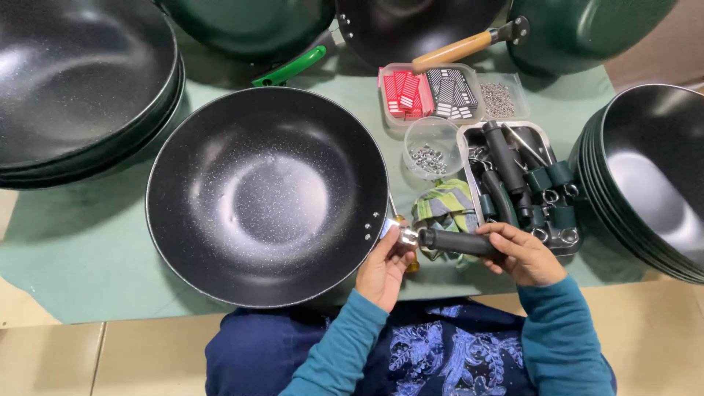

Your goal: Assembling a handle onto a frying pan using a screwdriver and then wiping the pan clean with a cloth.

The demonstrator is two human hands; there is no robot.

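Both hands on black handle (456, 242) beside wok (267, 195): right hand (524, 254) gripping, left hand (386, 265) seemingly pinching its metal end

A table (44, 345) with a pale beige top is seen from above. Most of it is covered by a green mat (81, 249), whose near edge stops short of the table's front edge, so that a beige strip is left bare. A thin seam is seen across that strip at the lower left. At the upper right corner a patch of brownish floor (660, 51) is shown beyond the mat. Soft overhead light is cast evenly, and only faint shadows are thrown on the mat.
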